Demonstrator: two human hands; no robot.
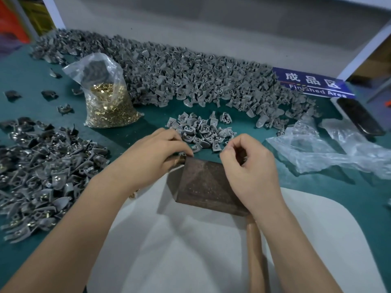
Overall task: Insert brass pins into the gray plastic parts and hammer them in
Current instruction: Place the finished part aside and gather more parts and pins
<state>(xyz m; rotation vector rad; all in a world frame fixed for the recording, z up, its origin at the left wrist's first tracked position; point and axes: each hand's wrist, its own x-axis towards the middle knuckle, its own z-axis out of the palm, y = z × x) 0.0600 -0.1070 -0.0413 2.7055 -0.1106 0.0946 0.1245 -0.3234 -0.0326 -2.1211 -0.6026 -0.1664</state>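
Left hand (160, 153) pinches a gray part (182, 154) at the block's (203, 187) far corner. Right hand (247, 163), fingers curled, contents unclear, sits just right of it, nearer the hammer handle (255, 246).

Factory assembly bench: heaped gray plastic parts (190, 75), "Finished Area" sign (313, 83).

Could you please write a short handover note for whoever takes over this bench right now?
Left hand holds a gray part at the far left corner of the wooden block. Right hand has fingers curled in a pinch above the block; what it holds is hidden.
Bag of brass pins stands far left; small gray pile lies just beyond the hands, big supply heap behind.
Pinned parts heap at left looks done.
Hammer handle lies under the right wrist.
Left: a great many parts.
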